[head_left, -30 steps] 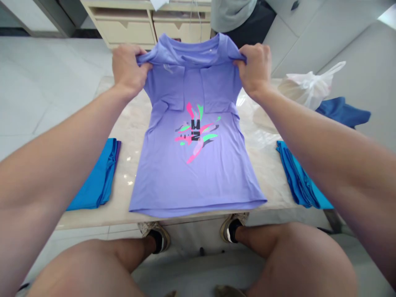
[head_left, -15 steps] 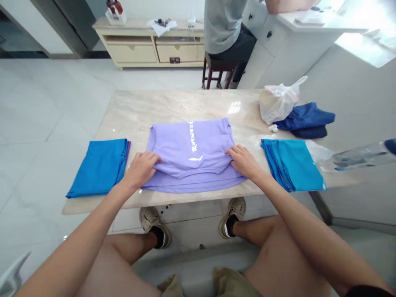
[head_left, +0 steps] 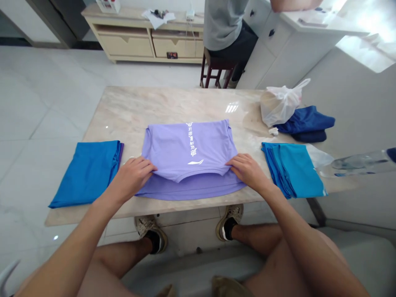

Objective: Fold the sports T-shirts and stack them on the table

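A lilac T-shirt with white characters and a white logo lies folded over on itself on the marble-patterned table. My left hand pinches the left end of its upper layer near the neckline. On the other side my right hand pinches the matching right end. Between the hands the neckline edge is lifted a little off the layer beneath. Left of the shirt is a folded blue garment with a purple edge showing. Folded blue and turquoise garments lie to the right.
At the right stand a tied white plastic bag and dark blue cloth. A clear bottle lies on its side at the right end. Beyond the table a person in grey sits on a stool, near a cream cabinet.
Both hands have raised the shirt's neckline edge slightly, opening a gap above the lower layer. The camera view has shifted a little.
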### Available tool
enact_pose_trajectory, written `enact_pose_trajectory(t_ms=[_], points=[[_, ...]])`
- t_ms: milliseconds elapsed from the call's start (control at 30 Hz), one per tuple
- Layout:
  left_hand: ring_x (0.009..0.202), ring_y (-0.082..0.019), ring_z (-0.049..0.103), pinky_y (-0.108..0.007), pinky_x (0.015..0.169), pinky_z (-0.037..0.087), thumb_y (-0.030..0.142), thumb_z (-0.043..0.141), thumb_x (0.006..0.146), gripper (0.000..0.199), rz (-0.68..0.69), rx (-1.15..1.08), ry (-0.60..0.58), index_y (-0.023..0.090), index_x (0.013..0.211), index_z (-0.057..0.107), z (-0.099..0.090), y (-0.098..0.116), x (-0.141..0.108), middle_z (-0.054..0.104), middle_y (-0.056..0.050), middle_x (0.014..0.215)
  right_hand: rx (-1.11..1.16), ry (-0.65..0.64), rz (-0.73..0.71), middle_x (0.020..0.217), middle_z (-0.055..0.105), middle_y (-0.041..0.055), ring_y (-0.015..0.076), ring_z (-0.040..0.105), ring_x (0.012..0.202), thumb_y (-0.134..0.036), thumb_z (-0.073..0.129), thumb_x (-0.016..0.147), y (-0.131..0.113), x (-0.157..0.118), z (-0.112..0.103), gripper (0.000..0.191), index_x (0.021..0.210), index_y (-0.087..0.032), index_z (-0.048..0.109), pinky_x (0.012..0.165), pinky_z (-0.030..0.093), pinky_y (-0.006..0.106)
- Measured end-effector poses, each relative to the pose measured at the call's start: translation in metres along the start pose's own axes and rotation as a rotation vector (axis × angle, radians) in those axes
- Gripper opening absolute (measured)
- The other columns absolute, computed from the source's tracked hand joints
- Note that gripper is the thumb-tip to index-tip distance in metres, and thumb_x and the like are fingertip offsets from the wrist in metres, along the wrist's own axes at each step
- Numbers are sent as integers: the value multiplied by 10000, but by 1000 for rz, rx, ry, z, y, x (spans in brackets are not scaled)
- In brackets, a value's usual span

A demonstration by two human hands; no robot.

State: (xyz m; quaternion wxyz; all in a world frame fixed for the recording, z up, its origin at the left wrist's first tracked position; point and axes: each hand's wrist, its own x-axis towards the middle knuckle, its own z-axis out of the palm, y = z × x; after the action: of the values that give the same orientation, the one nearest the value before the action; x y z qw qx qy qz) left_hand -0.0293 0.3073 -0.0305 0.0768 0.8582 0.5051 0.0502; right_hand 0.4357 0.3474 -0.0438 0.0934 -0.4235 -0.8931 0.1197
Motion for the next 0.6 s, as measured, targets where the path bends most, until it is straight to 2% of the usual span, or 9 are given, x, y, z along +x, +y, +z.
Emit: enact_pose_trajectory(t_ms=[67,133,300,467,533,600], points=[[1077,-346,724,-495,910,530,238,542,1047,261,3,-37,2,313,1036,791,-7,2,-6,822,-91,1076,22,57,-9,1128,838,96,320,746,1077,-191,543,1087,2,-9,-7,283,1141,-268,810,1002,568,517],[1079,-350,720,-507,928,525,249,559,1035,228,2,-62,-25,321,1010,773,-10,4,-12,815,-87,1074,42,55,-27,1100,835,97,316,744,1061,-192,569,1077,1,-17,-12,250,1114,-263,806,983,557,501],[1041,-337,713,-489,915,524,166,600,923,176,3,-90,-195,307,928,704,-6,8,-14,791,-80,1038,66,-49,-55,1009,807,94,314,731,1016,-171,630,1015,-5,-23,-12,182,1009,-265,786,935,542,461],[968,-308,718,-448,860,525,151,605,875,164,-12,-133,-288,294,893,683,-3,5,-16,772,-58,980,115,-189,-40,947,782,66,278,729,926,-131,712,949,-6,-24,-6,130,940,-248,767,848,530,398],[949,-296,730,-432,852,539,223,620,928,116,-18,-190,-334,298,920,707,-3,3,-19,781,-48,988,159,-259,-23,935,786,58,261,735,881,-161,741,962,-6,-26,-7,97,925,-242,779,810,539,381],[975,-294,747,-425,870,563,371,636,1002,120,-24,-239,-335,307,978,735,-3,3,-19,801,-47,1049,207,-278,4,959,802,63,256,749,883,-243,756,1002,-7,-25,-10,66,953,-240,801,812,566,381]])
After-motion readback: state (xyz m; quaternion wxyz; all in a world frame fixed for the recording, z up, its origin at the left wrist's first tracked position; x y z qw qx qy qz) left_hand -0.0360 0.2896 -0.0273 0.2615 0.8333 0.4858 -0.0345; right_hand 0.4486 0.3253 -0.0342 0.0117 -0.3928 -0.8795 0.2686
